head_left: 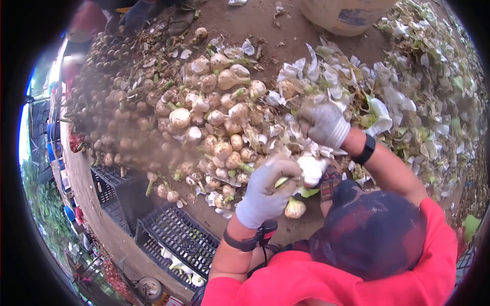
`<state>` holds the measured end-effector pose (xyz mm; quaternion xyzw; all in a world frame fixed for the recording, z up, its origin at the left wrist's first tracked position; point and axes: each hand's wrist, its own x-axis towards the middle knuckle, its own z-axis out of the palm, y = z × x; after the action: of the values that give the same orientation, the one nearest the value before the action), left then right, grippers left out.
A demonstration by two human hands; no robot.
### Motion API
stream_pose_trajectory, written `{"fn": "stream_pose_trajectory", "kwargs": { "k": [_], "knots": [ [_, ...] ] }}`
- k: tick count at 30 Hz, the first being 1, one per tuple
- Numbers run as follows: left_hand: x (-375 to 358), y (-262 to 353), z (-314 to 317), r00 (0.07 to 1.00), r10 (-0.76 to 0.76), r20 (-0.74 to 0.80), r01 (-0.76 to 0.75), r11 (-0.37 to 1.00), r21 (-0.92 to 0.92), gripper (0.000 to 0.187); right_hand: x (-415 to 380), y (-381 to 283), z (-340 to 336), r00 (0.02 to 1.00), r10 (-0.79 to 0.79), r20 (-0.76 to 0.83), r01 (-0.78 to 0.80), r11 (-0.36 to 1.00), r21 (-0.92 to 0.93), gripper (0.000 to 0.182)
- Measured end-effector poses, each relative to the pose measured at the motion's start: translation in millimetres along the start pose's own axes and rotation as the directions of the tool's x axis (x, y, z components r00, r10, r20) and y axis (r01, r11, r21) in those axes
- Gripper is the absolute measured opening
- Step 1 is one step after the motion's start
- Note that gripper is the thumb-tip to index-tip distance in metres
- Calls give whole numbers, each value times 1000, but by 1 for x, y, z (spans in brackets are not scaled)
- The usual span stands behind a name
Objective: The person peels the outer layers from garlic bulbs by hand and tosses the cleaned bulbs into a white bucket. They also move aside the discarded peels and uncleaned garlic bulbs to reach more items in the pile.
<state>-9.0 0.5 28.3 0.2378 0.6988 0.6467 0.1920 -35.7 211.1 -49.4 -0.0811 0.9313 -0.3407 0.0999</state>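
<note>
My left hand (270,188), in a pale work glove, is closed round the green stem of a garlic bulb. The clean white garlic bulb (310,170) shows just right of the fingers. My right hand (324,124), also gloved, is curled above it among loose papery skins; what its fingers hold, if anything, is hidden. A soil-stained garlic bulb (295,208) sits below my left hand. Ahead and to the left spreads a large pile of unpeeled garlic bulbs (223,117), many with cut stems.
A heap of garlic skins (398,102) covers the right side. Black plastic crates (178,232) stand at lower left, with white bulbs inside one. A pale bucket (347,15) stands at the top. Another person's gloved hand (137,15) is at upper left. A dark cap (367,229) blocks the lower right.
</note>
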Motion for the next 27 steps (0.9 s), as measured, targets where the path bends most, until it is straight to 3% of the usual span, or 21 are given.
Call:
{"fn": "stream_pose_trajectory", "kwargs": {
  "k": [1, 2, 3, 4, 6, 10, 11, 12, 14, 15, 16, 17, 18, 19, 20, 22, 23, 24, 25, 26, 27],
  "knots": [
    [0, 8, -3, 996, 56, 74, -52, 997, -56, 18, 2, -6, -13, 981, 18, 193, -31, 997, 68, 25],
    [-1, 8, -1, 996, 55, 68, -51, 997, -56, 18, 0, -7, -21, 980, 13, 197, -27, 997, 68, 25],
    [-4, 9, -2, 975, -215, -54, 195, 948, -250, 17, -5, -8, -26, 966, -121, 227, 46, 949, 310, 32],
    [-7, 12, -4, 866, -486, -119, 387, 802, -455, 16, -11, -13, -30, 940, -258, 224, 101, 835, 540, 40],
    [-5, 0, -6, 799, -571, -190, 341, 689, -639, 14, -23, -32, -43, 977, -95, 190, -125, 467, 875, 52],
    [1, -21, 12, 808, -531, -256, 173, 629, -758, 15, -37, -54, -39, 976, 3, 219, -189, 518, 834, 45],
    [6, -21, 17, 811, -513, -281, 92, 586, -805, 19, -41, -65, -38, 952, 158, 262, -305, 425, 852, 33],
    [11, -23, 22, 812, -508, -287, 85, 590, -803, 19, -38, -62, -38, 954, 152, 259, -300, 428, 852, 33],
    [16, -27, 33, 782, -619, -64, 104, 231, -967, 29, -30, -56, -31, 980, -193, -57, 192, 817, 544, 24],
    [19, -28, 37, 768, -637, 59, 105, 35, -994, 35, -25, -59, -26, 934, -310, -177, 357, 805, 473, 22],
    [25, -19, 43, 640, -765, 76, 97, -18, -995, 41, -26, -64, -27, 957, -278, -89, 280, 793, 541, 18],
    [19, -27, 40, 670, -738, 80, 83, -33, -996, 39, -27, -64, -32, 995, -62, 76, -24, 599, 800, 18],
    [11, -35, 37, 697, -712, 85, 70, -50, -996, 36, -28, -60, -35, 948, 91, 305, -318, 280, 906, 17],
    [25, -15, 37, 529, -844, 85, 22, -87, -996, 33, -22, -51, -33, 958, -24, 286, -277, -336, 900, 17],
    [20, -29, 37, 527, -845, 85, 20, -88, -996, 33, -24, -49, -37, 962, -26, 272, -244, -530, 812, 20],
    [6, -65, 36, 835, -543, 89, -72, -268, -961, 31, -20, -32, -49, 996, -37, 86, -93, -494, 865, 23],
    [10, -52, 32, 766, -637, 84, 7, -122, -992, 31, -17, -25, -59, 975, 131, 179, -176, -34, 984, 28],
    [16, -37, 32, 770, -632, 86, 8, -125, -992, 31, -16, -19, -67, 929, 324, 178, -307, 410, 859, 33],
    [21, -23, 33, 664, -748, 6, 142, 118, -983, 32, -14, -2, -51, 999, 53, 13, -54, 964, 261, 44],
    [23, -16, 34, 554, -826, -109, 308, 325, -894, 32, -15, -13, -50, 985, -167, -53, 162, 984, -74, 51],
    [22, -17, 33, 564, -811, -154, 406, 436, -803, 34, -16, -27, -51, 959, -275, -69, 278, 960, 29, 52]
  ]
}}
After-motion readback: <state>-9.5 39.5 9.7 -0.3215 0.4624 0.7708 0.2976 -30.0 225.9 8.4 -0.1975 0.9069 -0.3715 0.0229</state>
